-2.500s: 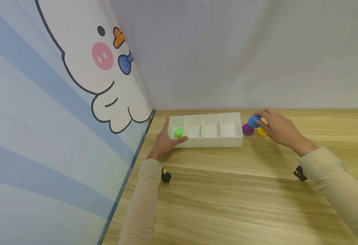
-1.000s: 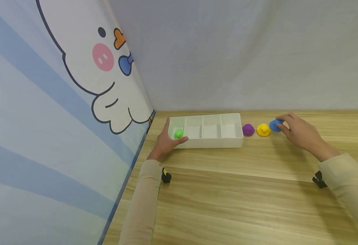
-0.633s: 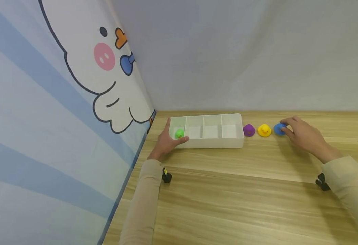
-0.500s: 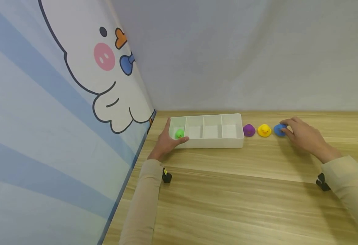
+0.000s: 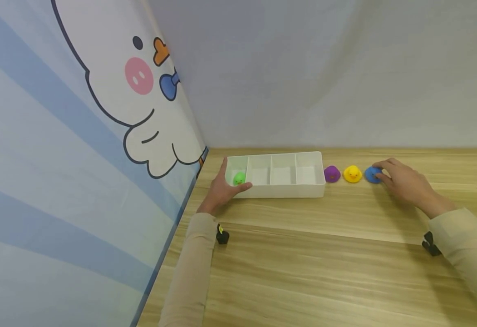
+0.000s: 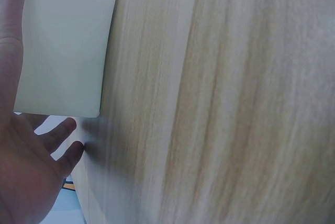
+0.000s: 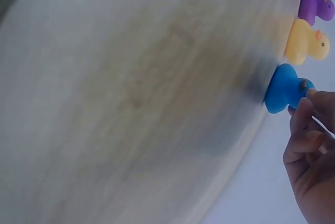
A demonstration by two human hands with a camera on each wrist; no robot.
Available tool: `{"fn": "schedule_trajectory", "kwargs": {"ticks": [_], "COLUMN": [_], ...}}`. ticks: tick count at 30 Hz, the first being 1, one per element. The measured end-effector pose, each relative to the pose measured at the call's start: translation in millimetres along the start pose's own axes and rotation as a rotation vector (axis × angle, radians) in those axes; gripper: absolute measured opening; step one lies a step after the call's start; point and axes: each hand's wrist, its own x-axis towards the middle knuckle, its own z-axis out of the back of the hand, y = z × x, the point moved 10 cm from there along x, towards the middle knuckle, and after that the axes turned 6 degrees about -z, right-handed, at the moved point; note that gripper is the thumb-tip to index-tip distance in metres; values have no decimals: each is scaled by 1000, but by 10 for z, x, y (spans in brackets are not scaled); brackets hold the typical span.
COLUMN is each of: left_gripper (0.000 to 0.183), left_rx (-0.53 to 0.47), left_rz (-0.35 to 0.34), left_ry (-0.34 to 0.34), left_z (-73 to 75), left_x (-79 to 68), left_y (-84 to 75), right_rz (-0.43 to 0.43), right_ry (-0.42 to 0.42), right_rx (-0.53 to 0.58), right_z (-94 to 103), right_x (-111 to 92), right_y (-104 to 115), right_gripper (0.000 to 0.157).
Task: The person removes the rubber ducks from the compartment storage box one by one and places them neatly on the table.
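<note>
My left hand (image 5: 220,190) holds the left end of a white divided box (image 5: 283,191), its thumb along the front wall. In the left wrist view the other fingertips show past the end of the box wall (image 6: 65,51). A green rubber duck (image 5: 239,178) sits in the leftmost compartment. To the right, my right hand (image 5: 405,184) pinches a blue rubber duck (image 5: 371,175) by its head. The right wrist view shows that blue duck (image 7: 283,89) with its base down at the tabletop. A yellow rubber duck (image 5: 352,174) and a purple rubber duck (image 5: 332,174) stand between it and the box.
The wooden tabletop (image 5: 303,272) meets a grey-white cloth (image 5: 324,81) along its back edge. On the left rises a blue-striped curtain (image 5: 58,204) with a cartoon figure. Small black pieces (image 5: 222,235) stick out at both wrists.
My right hand has carried the blue duck rightward, from above the purple and yellow ducks, and lowered it to the table at the right end of the row. The left hand keeps its place.
</note>
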Motion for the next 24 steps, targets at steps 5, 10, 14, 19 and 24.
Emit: {"fn": "schedule_trajectory", "kwargs": {"ticks": [5, 10, 14, 19, 24], "left_gripper": [127, 128, 128, 129, 130], "left_rx": [1, 0, -2, 5, 8], "left_rz": [2, 2, -2, -4, -2], "left_ry": [6, 11, 3, -7, -2], "left_z": [-17, -44, -30, -2, 2], "left_x": [-9, -7, -5, 4, 18], "left_y": [7, 14, 5, 14, 25], "right_rz": [0, -33, -53, -58, -42], "right_ry": [6, 11, -16, -42, -48], "right_rx": [4, 34, 44, 46, 48], "right_z": [-7, 6, 52, 102, 149], "right_x": [-10, -42, -44, -37, -9], "right_y": [-8, -79, -117, -77, 39], "right_gripper": [37, 41, 44, 44, 41]}}
